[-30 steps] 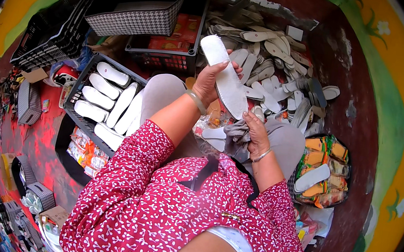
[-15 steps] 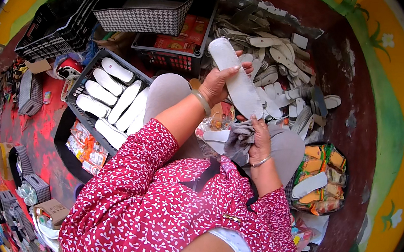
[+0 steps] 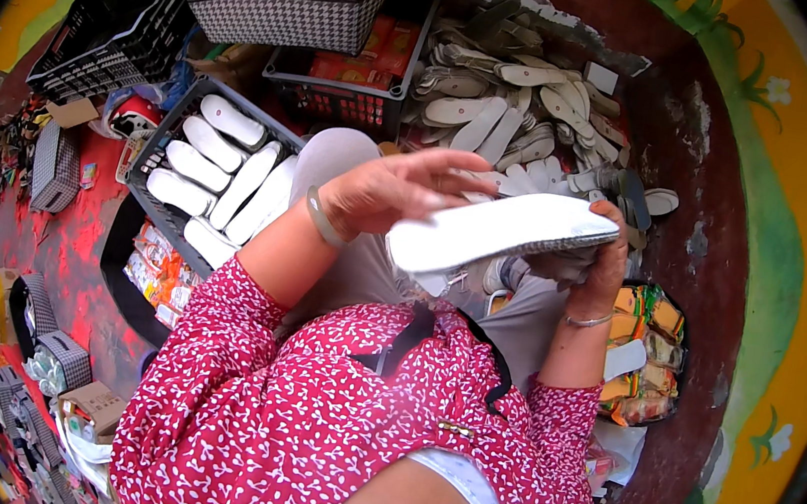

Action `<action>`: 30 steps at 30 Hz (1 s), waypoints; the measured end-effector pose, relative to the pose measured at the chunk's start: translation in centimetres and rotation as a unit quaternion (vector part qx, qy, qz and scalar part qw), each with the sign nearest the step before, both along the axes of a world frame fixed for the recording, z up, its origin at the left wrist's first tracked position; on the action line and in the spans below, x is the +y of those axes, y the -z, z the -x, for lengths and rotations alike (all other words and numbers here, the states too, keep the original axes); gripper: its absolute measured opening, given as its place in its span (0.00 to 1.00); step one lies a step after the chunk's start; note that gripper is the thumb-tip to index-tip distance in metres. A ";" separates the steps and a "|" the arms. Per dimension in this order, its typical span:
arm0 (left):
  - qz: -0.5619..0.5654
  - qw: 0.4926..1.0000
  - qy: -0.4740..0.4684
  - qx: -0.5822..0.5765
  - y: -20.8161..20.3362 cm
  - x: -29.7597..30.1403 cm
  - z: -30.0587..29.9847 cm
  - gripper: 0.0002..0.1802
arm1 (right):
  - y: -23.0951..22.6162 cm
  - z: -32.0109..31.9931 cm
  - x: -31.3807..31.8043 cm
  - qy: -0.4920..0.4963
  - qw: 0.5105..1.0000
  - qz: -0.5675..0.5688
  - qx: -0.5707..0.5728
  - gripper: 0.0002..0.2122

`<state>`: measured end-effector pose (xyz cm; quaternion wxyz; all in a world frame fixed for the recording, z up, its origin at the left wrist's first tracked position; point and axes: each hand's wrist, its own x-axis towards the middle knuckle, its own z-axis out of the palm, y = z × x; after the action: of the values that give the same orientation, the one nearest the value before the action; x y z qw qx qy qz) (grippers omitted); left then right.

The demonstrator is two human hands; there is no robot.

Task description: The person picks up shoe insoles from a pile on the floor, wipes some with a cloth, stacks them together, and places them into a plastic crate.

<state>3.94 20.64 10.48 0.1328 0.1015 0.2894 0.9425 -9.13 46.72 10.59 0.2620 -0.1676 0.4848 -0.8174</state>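
Observation:
Over my lap a white shoe sole (image 3: 502,229) is held level, its smooth white face up and a grey, thick edge showing. My right hand (image 3: 607,262) is closed round its right end, with a dark grey cloth (image 3: 563,266) bunched beneath it. Above the sole's left part, my left hand (image 3: 386,189) has its fingers stretched out, slightly blurred; whether it touches the sole I cannot tell. To the left, a dark plastic crate (image 3: 161,190) carries several white soles (image 3: 201,165) laid in rows.
A big pile of loose soles (image 3: 541,113) lies ahead against the wall. A checked basket (image 3: 296,19) rests atop a crate of red boxes (image 3: 336,101). Black crates (image 3: 110,55) stand far left. Wrapped orange packages (image 3: 647,358) sit at my right, a white sole (image 3: 625,358) on them.
The sole has turned from slanted and rough side up to nearly level with its smooth face showing. My left hand has let go of it; my right hand has risen and grips its end.

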 end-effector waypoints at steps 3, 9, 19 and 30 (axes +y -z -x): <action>0.101 0.990 0.059 -0.077 -0.2 0.7 -1.4 0.30 | 0.2 1.2 -0.6 0.001 0.997 -0.056 0.050 0.16; 0.052 0.985 0.062 -0.156 1.5 0.6 -2.9 0.21 | -0.1 0.3 -3.4 -0.028 0.998 -0.033 0.036 0.14; 0.027 0.990 -0.088 -0.105 2.7 -2.8 -6.7 0.19 | -0.1 -0.1 -8.6 -0.133 0.991 -0.026 0.016 0.22; 0.218 0.712 -0.591 -0.311 14.4 -19.1 -17.2 0.08 | 7.0 1.1 -4.2 -0.059 0.981 -0.125 -0.136 0.15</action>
<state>21.10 1.51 -3.94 -0.3502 -0.4206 0.4298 0.7181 -10.25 42.55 3.61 0.3925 -0.0494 0.5325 -0.7483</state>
